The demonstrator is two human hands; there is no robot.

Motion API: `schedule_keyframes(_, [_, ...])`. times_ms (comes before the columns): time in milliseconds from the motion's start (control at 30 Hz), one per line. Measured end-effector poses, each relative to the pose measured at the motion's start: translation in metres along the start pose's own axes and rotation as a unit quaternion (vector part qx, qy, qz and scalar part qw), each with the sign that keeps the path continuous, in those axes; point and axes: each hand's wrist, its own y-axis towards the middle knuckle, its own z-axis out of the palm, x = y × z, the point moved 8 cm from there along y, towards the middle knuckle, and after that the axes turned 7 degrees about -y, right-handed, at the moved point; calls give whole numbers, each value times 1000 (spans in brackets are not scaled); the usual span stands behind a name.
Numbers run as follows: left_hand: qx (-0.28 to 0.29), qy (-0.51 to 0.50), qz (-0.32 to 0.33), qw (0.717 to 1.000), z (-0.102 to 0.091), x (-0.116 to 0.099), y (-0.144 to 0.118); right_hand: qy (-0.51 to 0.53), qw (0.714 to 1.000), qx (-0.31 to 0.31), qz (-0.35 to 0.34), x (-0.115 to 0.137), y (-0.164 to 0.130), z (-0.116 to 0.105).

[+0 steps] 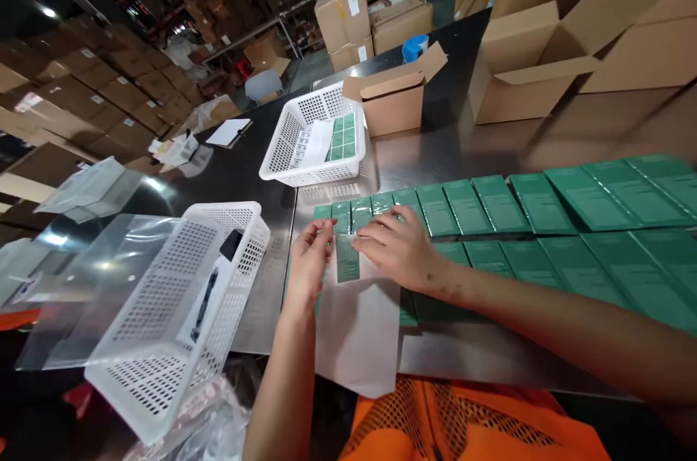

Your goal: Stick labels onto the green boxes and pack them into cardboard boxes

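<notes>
at table edge: left hand (308, 258), right hand (400, 247) grips pinching green label (347, 258); basket (179, 316) near left.

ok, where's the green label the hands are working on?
In the head view, the green label lies on a white sheet at the table's near edge, between the left hand and right hand, just below the green boxes.
</notes>
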Motion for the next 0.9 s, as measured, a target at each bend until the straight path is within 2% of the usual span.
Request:
schedule_keyframes(100, [15, -13, 3, 1000, 2, -3, -3, -29, 993, -47, -103, 20, -6, -6])
schedule_keyframes(167, [24, -29, 8, 999, 1, -2, -2, -24, 978, -76, -193, 42, -15, -14])
schedule_keyframes(233, [29, -45, 6, 999, -4, 0, 2, 17, 958, -86, -272, 63, -26, -28])
schedule_keyframes(300, [22, -49, 0, 999, -14, 3, 9, 100, 947, -78, -296, 74, -32, -47])
schedule_keyframes(367, [20, -41, -9, 999, -24, 4, 16, 216, 946, -63, -235, 64, -25, -67])
schedule_keyframes(433, [34, -24, -25, 999, -29, 5, 21, 318, 941, -55, -97, 32, -12, -77])
schedule_keyframes(533, [69, 2, -48, 996, -19, 6, 19, 360, 915, -48, 175, -44, 1, -63])
schedule_keyframes(600, [94, 47, -34, 994, -3, 4, 14, 371, 878, -19, 301, -87, 0, -41])
schedule_keyframes(667, [126, 116, 2, 985, 17, 2, 8, 408, 842, 23, 353, -112, -1, -16])
schedule_keyframes(733, [160, 178, 36, 970, 38, 5, 5, 439, 817, 56, 371, -124, -3, 5])
schedule_keyframes(833, [186, 245, 59, 950, 57, 16, 10, 444, 807, 77, 382, -130, -7, 25])
schedule_keyframes(900, [182, 283, 60, 940, 62, 24, 19, 422, 819, 87, 378, -132, -8, 34])
